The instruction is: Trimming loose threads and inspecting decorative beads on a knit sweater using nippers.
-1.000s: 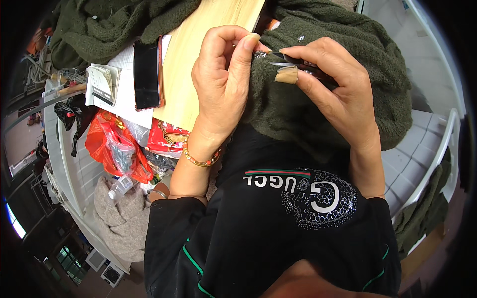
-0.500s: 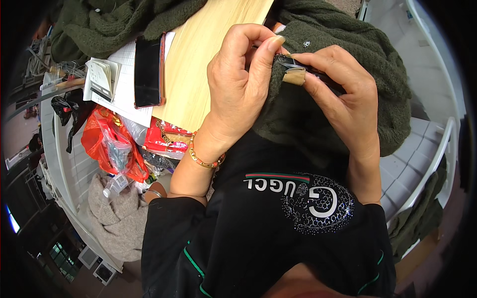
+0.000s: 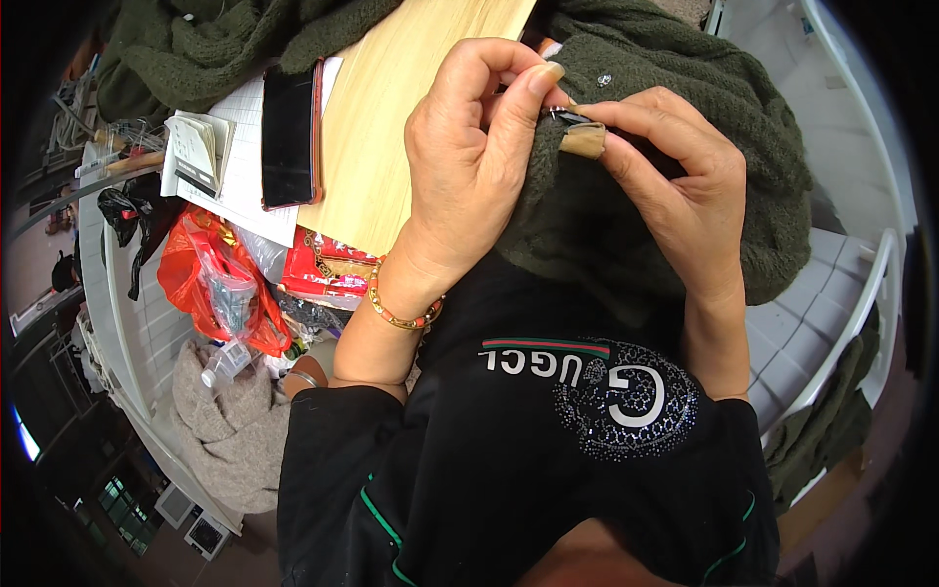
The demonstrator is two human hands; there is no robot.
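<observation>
A dark green knitted garment [image 3: 675,205] lies over my lap and the table edge, with a small shiny stud [image 3: 604,79] near its top. My left hand [image 3: 469,166] pinches a fold of the knit between thumb and fingers. My right hand [image 3: 685,186] holds a small dark metal tool [image 3: 572,117] at that same spot; a tan guard [image 3: 585,144] sits on its forefinger. Both hands meet at the fold, fingertips touching.
A light wooden board [image 3: 391,117] lies on the table beside a black phone [image 3: 290,135] on white papers [image 3: 235,186]. An orange plastic bag [image 3: 210,284] and red packets [image 3: 323,269] sit at the left. More green knitwear [image 3: 215,39] is heaped behind. White crates [image 3: 831,293] stand at right.
Both hands have moved slightly up and right along the garment. My left fingers have curled tighter over the fold, and the tool now sits closer to my left fingertips.
</observation>
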